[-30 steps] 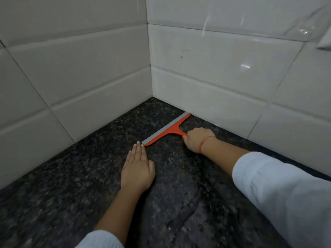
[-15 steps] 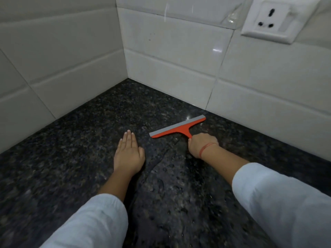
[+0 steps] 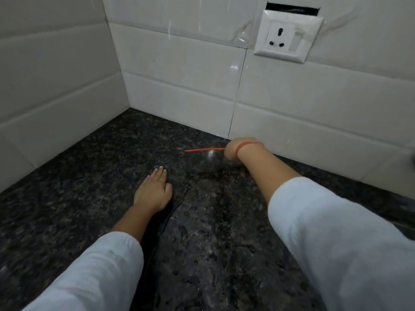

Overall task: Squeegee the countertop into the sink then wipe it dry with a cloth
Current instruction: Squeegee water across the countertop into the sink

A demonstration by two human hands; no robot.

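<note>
Looking down from head height, a dark speckled granite countertop [image 3: 78, 198] runs into a corner formed by glossy white rectangular wall tiles [image 3: 179, 70]. The person's two arms reach forward over the stone, each in a loose white fabric sleeve [image 3: 336, 243] pushed back from the forearm.

The left hand [image 3: 155, 191] lies palm down on the countertop near the middle of the view, with its fingers straight, close together and holding nothing.

The right hand [image 3: 233, 151] is farther away, close to the foot of the back wall. It is bunched into a fist seen from behind the wrist, so the fingers themselves are hidden. It grasps the orange plastic squeegee [image 3: 202, 150], which shows only as a thin orange line running left from the fist, low over the stone. Whether the blade touches the surface cannot be told. A thin red thread bracelet [image 3: 244, 145] circles the right wrist.

Wet, shiny patches with beads of water [image 3: 213, 221] cover the stone between the two arms and below the right hand.

On the back wall, above and to the right of the right hand, sits a white plastic three-pin wall socket with a switch [image 3: 285, 39].
</note>
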